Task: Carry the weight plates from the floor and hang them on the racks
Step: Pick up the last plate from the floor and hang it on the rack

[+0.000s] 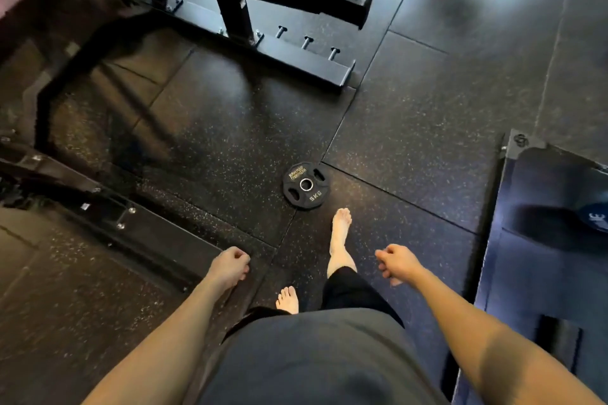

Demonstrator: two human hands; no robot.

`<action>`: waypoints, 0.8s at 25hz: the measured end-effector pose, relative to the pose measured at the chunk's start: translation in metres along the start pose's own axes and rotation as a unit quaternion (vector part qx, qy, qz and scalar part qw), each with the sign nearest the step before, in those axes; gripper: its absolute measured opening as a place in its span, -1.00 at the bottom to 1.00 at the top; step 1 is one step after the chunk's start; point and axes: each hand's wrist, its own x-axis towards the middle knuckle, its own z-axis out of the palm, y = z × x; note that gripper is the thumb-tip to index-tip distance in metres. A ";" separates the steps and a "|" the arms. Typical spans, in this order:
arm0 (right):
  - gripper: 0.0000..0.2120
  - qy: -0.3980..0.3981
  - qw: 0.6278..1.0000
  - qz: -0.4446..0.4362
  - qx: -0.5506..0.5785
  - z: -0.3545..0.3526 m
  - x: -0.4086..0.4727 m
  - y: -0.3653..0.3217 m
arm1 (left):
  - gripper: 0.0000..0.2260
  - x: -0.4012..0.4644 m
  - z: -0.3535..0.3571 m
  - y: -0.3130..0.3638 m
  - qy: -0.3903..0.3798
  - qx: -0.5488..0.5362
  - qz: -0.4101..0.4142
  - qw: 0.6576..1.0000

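5 kg plate (306, 185) flat on floor (411, 128), just ahead of my front foot | left grip (230, 265), right grip (399, 263) loosely curled, empty | I'd squat, hook fingers through a handle slot.

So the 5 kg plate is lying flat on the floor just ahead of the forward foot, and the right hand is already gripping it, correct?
Not quite. The head view shows the 5 kg plate flat on the floor just ahead of the forward foot, but the right hand is not gripping it: it hangs loosely curled and empty, well short of the plate. The left hand is empty too.
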 end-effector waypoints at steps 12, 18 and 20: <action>-0.75 -0.053 0.991 -0.029 -0.119 -0.052 0.327 -0.192 | -0.87 0.247 0.068 0.111 -0.014 -0.108 -0.169 0.980; -0.78 -0.009 0.987 -0.044 -0.156 0.028 0.568 -0.196 | -0.79 0.486 0.144 0.115 0.011 -0.111 -0.214 0.970; -0.77 0.003 0.979 -0.061 -0.196 0.062 0.632 -0.184 | -0.80 0.550 0.171 0.107 0.017 -0.133 -0.223 0.965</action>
